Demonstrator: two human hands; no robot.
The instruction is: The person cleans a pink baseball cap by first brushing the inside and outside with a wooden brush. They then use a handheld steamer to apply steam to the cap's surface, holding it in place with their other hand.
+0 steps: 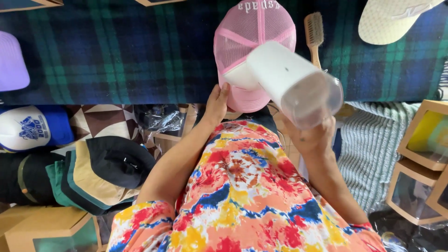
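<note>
Plaid blanket [116, 51], dark blue and green, covers the bench across the whole top of the view. Tie-dye shirt [252, 196] fills the lower middle, both forearms reaching up from it. Striped grey-green cloth [373, 149] hangs at the right below the blanket edge. Stack of folded caps [93, 177] at lower left, black one on top, tan and green under it. White steamer [289, 81] in the middle, big clear cup end tilted toward the camera, nozzle end pressed on the pink cap [247, 32]; it blocks the cap's right side and most of the right hand. Pink cap lies on the blanket at top centre, mesh back up, brim end toward the person at the blanket edge. Wooden boxes [422, 163] with clear fronts at the right, more cardboard at lower left. White-and-blue cap [32, 128] at left under the blanket edge. Cream cap [392, 18] at top right corner, purple cap [11, 60] at far left, both on the blanket, well apart from the pink one. Right hand [312, 137] clamped round the steamer's handle from below, fingers mostly hidden. Left hand [217, 102] flat against the pink cap's left edge, fingers on it, grip unclear. Brush [315, 35], wooden, bristles up, just right of the pink cap, partly behind the steamer.
</note>
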